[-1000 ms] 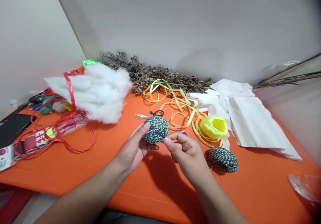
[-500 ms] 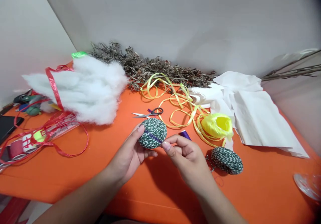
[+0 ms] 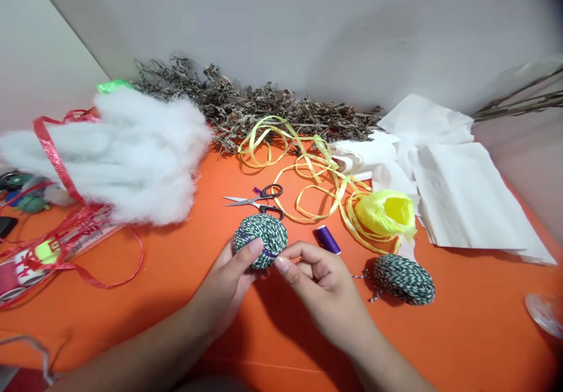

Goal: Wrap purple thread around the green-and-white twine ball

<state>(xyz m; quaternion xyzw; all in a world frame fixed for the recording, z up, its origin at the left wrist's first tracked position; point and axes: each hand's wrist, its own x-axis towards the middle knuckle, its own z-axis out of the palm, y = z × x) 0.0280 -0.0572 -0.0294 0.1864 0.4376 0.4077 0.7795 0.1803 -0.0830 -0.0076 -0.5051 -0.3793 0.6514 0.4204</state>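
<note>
A round ball of green-and-white yarn (image 3: 269, 231) with a purple line of thread across it rests in my left hand (image 3: 233, 280), thumb on its front and fingers behind. My right hand (image 3: 314, 283) is closed in a pinch at the ball's lower right edge, beside the purple thread; what lies between the fingertips is too small to make out. Black-handled scissors (image 3: 255, 199) lie just behind the ball, their blades pointing left. A purple thread spool (image 3: 328, 239) sits behind my right hand. To its right is a second green-and-white yarn bundle (image 3: 403, 279).
White stuffing (image 3: 145, 157) and red ribbon (image 3: 105, 285) cover the left of the orange table (image 3: 176, 298). Dried plants (image 3: 264, 108) line the wall. Yellow ribbon (image 3: 382, 213), white sheets (image 3: 466, 196) and a clear object (image 3: 545, 314) are toward the right.
The view has shifted. My left thumb has moved onto the front of the ball, which has turned slightly and sits lower. More of the spool and scissors now shows.
</note>
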